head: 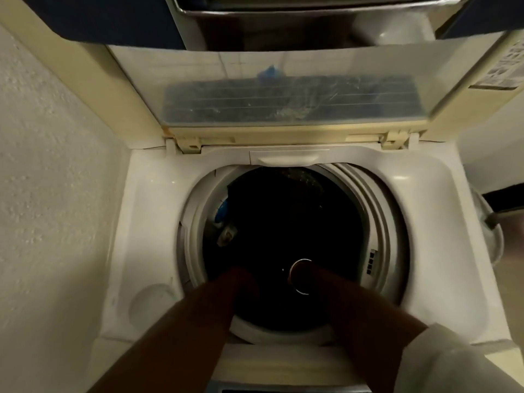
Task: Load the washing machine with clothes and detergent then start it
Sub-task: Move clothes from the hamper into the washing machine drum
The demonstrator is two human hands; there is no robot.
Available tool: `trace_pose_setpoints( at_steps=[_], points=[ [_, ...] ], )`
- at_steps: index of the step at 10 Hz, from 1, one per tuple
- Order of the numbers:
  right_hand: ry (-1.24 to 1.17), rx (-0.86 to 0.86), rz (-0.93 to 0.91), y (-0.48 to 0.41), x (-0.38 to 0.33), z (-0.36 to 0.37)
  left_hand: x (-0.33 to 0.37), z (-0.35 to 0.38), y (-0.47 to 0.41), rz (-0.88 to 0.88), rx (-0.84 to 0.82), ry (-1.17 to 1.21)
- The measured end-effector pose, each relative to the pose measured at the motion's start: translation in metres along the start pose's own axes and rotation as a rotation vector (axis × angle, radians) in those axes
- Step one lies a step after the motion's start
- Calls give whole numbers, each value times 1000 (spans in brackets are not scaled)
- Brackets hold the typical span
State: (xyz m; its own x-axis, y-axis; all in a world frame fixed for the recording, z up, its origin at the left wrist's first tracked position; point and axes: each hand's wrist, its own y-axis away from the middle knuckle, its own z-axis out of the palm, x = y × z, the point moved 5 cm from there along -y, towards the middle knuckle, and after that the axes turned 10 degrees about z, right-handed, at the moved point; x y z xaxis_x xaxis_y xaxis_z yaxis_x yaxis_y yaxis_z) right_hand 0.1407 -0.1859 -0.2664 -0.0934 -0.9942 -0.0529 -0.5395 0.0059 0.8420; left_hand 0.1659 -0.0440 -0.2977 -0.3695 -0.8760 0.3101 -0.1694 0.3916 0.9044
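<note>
A white top-loading washing machine point(419, 194) stands below me with its clear lid point(283, 89) folded up at the back. Its drum holds dark clothes point(283, 217), and a blue piece point(222, 208) shows at the left wall. Both my arms reach down into the drum. My left hand point(241, 279) sinks into the dark load at the near left. My right hand point(307, 272), with a thin bangle on the wrist, goes in at the near right. The fingers of both hands are lost in the darkness.
A textured wall point(42, 194) runs close along the machine's left side. A metal-edged appliance or shelf point(283, 12) hangs above the lid. A pale round container point(487, 236) sits at the right. The control panel's edge point(283, 388) shows at the bottom.
</note>
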Motion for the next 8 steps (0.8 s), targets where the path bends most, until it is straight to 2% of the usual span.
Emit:
trace_pose_setpoints(
  at_steps=[1, 2, 3, 4, 5, 6, 7, 8],
  points=[
    [81, -6, 74, -9, 4, 6, -5, 6, -7, 15, -50, 15],
    [99, 35, -2, -9, 1, 14, 0, 1, 0, 65, 49, 38],
    [-41, 38, 14, 10, 6, -6, 18, -23, 24, 91, 141, 38],
    [-193, 142, 53, 57, 19, -57, 64, -69, 82, 250, 335, 59],
    [-251, 252, 62, 106, 29, -94, 91, -99, 128, 249, 528, -10],
    [-344, 440, 108, 174, 48, -133, 137, -123, 178, 269, 732, 49],
    [-423, 572, 136, 219, 68, -146, 173, -134, 201, 323, 839, -3],
    [-597, 838, 201, 277, 114, -154, 233, -147, 219, 512, 1006, -39]
  ],
)
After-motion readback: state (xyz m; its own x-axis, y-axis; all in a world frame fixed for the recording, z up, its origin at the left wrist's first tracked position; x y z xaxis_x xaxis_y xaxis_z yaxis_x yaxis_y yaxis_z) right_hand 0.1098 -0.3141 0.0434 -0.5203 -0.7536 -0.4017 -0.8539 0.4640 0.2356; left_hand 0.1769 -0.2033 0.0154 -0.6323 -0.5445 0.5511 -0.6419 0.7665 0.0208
